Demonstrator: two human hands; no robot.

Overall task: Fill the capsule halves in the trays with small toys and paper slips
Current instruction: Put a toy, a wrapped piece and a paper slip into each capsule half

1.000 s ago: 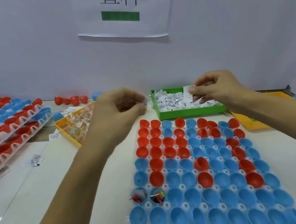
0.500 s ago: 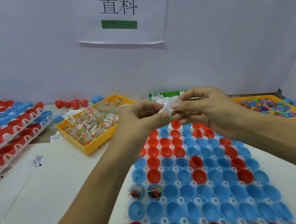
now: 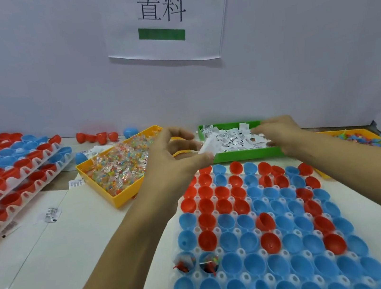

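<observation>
Two bare hands hover over a white, glossy table (image 3: pixel 41 267) that stands against a plain pale wall (image 3: pixel 47 67). On this wall hangs a white paper sign (image 3: pixel 164 18) with two large black characters, 置料, and a green bar under them.

Nearest to the camera lies a white tray (image 3: pixel 236 233) full of red and blue capsule halves (image 3: pixel 250 242), open side up. Most of them hold nothing; two blue halves (image 3: pixel 195 263) on the left side already contain small toys in clear wrap, and a few at the bottom edge too.

Behind this tray, a yellow bin (image 3: pixel 118 198) holds colourful small toys in clear bags. Just to its right, a green bin (image 3: pixel 243 154) holds many white paper slips (image 3: pixel 233 138) with black print that is too small to read. A second yellow bin (image 3: pixel 362 132) with coloured toys stands at the far right, partly hidden by the arm.

The left hand (image 3: pixel 174 161) is between the two bins; its thumb and curled fingers pinch some white paper (image 3: pixel 206 148). The right hand (image 3: pixel 282 132) reaches into the green bin with bent fingers on the slips; I cannot tell if it grips any.

At the left, stacked trays (image 3: pixel 2 179) carry more red and blue halves. Some loose halves (image 3: pixel 98 136) lie by the wall, and a few printed slips (image 3: pixel 50 214) are scattered on the table.
</observation>
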